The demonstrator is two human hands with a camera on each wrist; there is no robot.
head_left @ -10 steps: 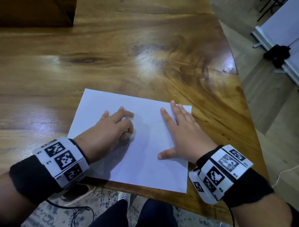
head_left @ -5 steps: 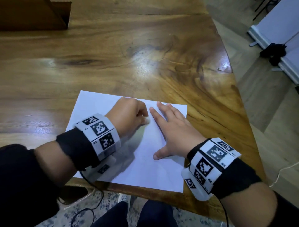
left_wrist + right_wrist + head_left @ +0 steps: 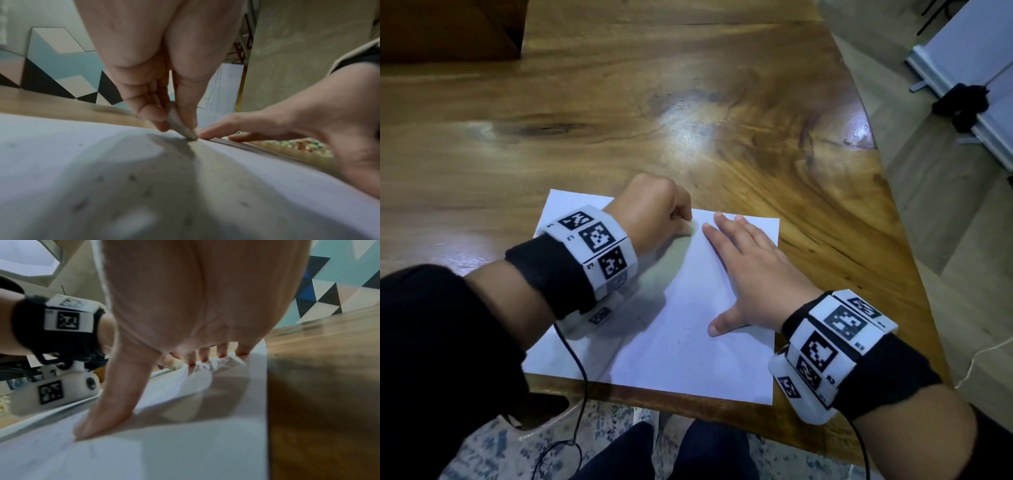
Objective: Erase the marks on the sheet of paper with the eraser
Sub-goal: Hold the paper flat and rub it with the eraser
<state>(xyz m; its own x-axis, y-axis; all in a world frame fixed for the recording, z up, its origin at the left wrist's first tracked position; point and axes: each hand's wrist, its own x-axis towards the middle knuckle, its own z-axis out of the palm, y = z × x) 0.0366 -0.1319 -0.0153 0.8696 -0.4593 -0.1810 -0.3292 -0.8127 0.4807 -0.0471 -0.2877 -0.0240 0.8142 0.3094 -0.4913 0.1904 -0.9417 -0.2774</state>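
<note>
Eraser (image 3: 692, 229), from the head view: carried up from mid-sheet to the paper's (image 3: 681, 349) far edge, pinched in left hand (image 3: 654, 212), right hand (image 3: 750, 270) spread flat, marks apparently nearly gone; left wrist: tip touching sheet; right wrist: no legible writing, only coded wristband squares.

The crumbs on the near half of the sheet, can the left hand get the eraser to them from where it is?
Probably yes. The left hand pinches the eraser at the sheet's far edge. The crumbs lie on bare paper nearer the person; the right hand presses flat to the side.
</note>
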